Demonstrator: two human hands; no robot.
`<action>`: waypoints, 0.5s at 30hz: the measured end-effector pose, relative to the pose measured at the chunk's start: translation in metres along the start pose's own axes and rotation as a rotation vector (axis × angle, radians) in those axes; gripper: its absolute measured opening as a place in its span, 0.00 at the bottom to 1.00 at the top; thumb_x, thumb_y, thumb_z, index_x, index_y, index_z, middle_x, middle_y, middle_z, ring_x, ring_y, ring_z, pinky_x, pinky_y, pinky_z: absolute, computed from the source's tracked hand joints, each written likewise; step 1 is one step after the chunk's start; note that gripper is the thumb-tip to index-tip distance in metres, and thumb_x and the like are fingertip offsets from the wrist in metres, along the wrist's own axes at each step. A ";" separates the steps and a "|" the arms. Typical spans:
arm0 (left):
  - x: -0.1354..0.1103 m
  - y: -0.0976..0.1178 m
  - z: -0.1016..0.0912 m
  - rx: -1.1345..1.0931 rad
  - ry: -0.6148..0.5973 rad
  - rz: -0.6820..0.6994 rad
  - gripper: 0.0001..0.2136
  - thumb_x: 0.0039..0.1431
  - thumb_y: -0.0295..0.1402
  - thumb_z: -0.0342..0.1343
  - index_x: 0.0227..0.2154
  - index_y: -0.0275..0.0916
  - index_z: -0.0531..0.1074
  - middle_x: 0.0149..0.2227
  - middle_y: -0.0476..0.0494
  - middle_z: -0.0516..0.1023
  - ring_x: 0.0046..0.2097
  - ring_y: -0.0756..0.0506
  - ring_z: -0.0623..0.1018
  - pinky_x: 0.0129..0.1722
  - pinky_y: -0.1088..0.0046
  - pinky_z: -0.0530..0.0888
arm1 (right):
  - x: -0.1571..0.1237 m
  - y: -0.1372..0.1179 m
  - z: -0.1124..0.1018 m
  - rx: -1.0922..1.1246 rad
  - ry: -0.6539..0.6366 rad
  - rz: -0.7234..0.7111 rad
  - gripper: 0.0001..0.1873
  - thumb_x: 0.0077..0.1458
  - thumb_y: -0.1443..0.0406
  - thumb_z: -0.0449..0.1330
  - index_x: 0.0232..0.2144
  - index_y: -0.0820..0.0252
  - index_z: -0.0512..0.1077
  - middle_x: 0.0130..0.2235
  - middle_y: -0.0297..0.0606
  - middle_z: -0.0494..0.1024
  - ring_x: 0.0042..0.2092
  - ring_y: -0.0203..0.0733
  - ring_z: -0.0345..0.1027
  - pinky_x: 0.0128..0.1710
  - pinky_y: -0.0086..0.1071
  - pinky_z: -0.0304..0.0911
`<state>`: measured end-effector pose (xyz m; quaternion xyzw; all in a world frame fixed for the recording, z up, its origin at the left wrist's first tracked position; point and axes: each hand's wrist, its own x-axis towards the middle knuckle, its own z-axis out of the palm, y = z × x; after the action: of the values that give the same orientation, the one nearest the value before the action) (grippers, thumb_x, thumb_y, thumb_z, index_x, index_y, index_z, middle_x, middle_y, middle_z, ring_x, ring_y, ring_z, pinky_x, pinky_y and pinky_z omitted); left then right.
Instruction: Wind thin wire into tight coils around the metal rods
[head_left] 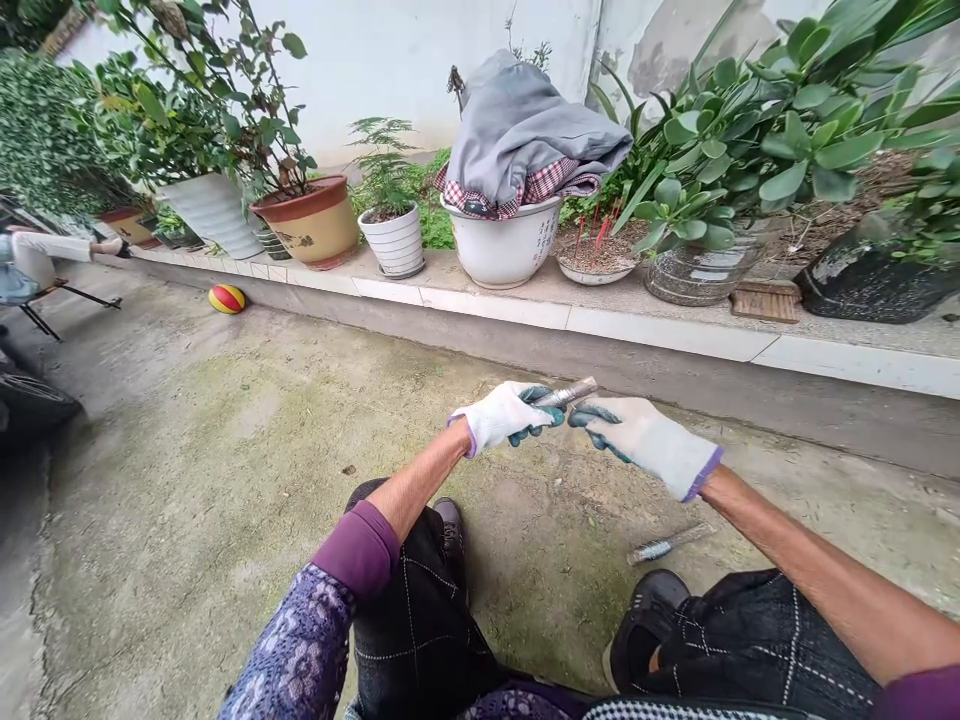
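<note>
My left hand (508,416), in a white glove with green-coated fingers and a purple cuff, is closed around a short greyish metal rod (577,391). The rod points up and to the right, and a shiny, ridged stretch shows beside the fingers. Just right of it is my right hand (649,436), gloved the same way. Its fingers are curled together close to the rod; what they hold, if anything, is hidden. A similar metal rod (670,543) lies on the concrete by my right shoe (651,612), its near end shinier than the other.
A low tiled ledge (495,308) runs across in front, bearing potted plants, a white pot (502,245) heaped with grey cloth (525,130), and a wooden brush (765,300). A red-and-yellow ball (226,298) sits at the ledge's foot. Another person's leg (60,245) shows at far left.
</note>
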<state>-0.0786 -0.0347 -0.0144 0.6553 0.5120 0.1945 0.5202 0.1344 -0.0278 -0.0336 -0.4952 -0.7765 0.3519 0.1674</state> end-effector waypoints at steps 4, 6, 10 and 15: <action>0.006 -0.003 0.001 0.390 0.119 -0.006 0.13 0.55 0.40 0.56 0.40 0.40 0.75 0.27 0.51 0.71 0.25 0.52 0.69 0.24 0.78 0.66 | -0.002 -0.001 0.009 -0.228 -0.049 -0.106 0.16 0.59 0.61 0.48 0.30 0.58 0.75 0.28 0.37 0.78 0.28 0.38 0.68 0.32 0.31 0.60; 0.007 -0.003 0.001 0.643 0.129 -0.020 0.11 0.54 0.39 0.56 0.38 0.41 0.76 0.30 0.48 0.75 0.30 0.49 0.73 0.30 0.76 0.68 | -0.004 -0.001 0.009 -0.334 -0.065 -0.134 0.16 0.59 0.61 0.49 0.32 0.57 0.76 0.33 0.39 0.80 0.32 0.41 0.70 0.35 0.32 0.61; 0.003 0.002 0.004 0.685 -0.073 -0.041 0.08 0.52 0.36 0.58 0.34 0.42 0.77 0.29 0.48 0.76 0.32 0.47 0.74 0.34 0.74 0.69 | -0.004 0.005 -0.004 -0.404 -0.054 -0.131 0.15 0.59 0.61 0.50 0.35 0.57 0.77 0.36 0.40 0.81 0.35 0.42 0.72 0.37 0.32 0.63; -0.006 0.005 0.001 0.438 -0.246 -0.002 0.12 0.52 0.41 0.59 0.38 0.41 0.76 0.26 0.51 0.72 0.25 0.53 0.69 0.24 0.78 0.66 | -0.001 0.012 -0.018 -0.084 -0.048 -0.030 0.17 0.56 0.58 0.51 0.36 0.57 0.78 0.30 0.37 0.78 0.28 0.38 0.68 0.27 0.29 0.62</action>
<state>-0.0778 -0.0403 -0.0092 0.7706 0.4754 -0.0028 0.4245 0.1536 -0.0182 -0.0295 -0.4817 -0.8016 0.3281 0.1328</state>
